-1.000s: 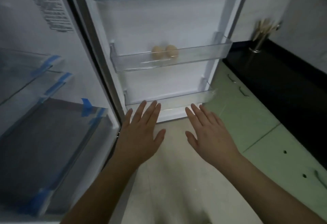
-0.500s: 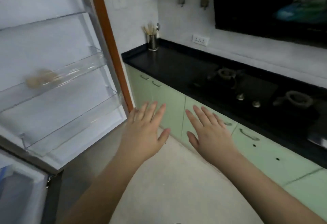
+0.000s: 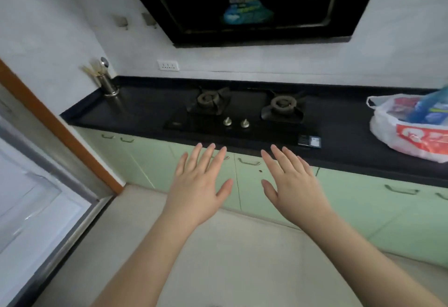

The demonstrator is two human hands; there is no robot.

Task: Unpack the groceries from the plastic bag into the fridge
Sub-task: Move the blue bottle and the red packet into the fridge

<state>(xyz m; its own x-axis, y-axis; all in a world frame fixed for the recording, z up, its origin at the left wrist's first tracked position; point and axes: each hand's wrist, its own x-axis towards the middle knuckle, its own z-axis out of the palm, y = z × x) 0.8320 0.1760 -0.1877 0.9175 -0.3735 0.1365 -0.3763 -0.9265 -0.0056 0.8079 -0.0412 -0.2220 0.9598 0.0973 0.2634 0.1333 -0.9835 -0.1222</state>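
White plastic bag (image 3: 409,134) is cut off at right; left hand (image 3: 198,185) and right hand (image 3: 293,185) spread flat, holding nothing.

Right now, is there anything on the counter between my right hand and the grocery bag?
Nothing visible blocks it. The right hand hovers open before the green cabinets; the plastic bag sits to its right on the black counter, with bare countertop between.
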